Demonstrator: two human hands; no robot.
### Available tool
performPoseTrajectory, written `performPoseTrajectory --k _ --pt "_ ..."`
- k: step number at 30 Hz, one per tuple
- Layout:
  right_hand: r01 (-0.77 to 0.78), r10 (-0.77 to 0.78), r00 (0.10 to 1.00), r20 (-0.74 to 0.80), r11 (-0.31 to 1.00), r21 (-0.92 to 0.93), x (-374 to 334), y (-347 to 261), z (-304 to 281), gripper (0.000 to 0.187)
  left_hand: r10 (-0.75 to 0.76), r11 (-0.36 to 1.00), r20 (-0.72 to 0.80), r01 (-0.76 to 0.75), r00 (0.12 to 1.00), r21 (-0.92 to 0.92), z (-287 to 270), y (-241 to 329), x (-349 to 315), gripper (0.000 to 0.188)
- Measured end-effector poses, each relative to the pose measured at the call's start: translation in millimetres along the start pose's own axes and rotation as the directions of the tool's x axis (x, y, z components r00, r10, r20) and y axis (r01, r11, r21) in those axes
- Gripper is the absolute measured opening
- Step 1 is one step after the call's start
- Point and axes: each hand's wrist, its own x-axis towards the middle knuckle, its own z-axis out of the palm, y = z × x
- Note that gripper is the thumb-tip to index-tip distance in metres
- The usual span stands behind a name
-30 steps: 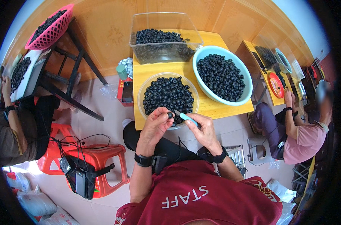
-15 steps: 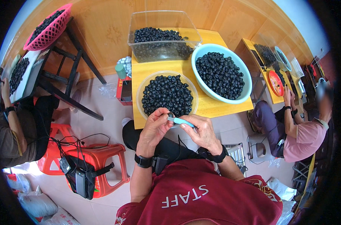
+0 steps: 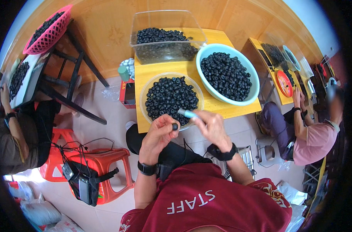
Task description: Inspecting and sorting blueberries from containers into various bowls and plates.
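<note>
Between the thumb and fingers of my left hand is a small black round piece. My right hand is wrapped round the light-blue handle of a small tool with a flat silver end; its exact kind is unclear. The tool stands apart from the piece, up and to its right. Just beyond both hands, a clear round bowl holds many similar black pieces, several showing a hole. A light-blue basin to the right is heaped with more.
A clear rectangular bin of black pieces sits at the back of the yellow table. Red stools with a black bag and cables stand at left. Two other people work at tables on either side, one near a pink basket.
My right hand has drawn the tool off the black piece and lifted it slightly up and right. My left hand still grips the piece, which now shows more plainly.
</note>
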Motion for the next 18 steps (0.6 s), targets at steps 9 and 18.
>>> performPoseTrajectory --k 9,18 --pt "-0.268 0.228 0.962 0.152 0.901 0.341 6 -18 -17 0.024 0.021 0.999 -0.057 -0.020 0.998 0.025 6 1 0 0.014" --pt "-0.177 0.078 0.976 0.205 0.835 0.521 12 -35 -7 0.024 -0.017 0.989 -0.133 0.036 0.991 0.142 16 -1 0 0.022"
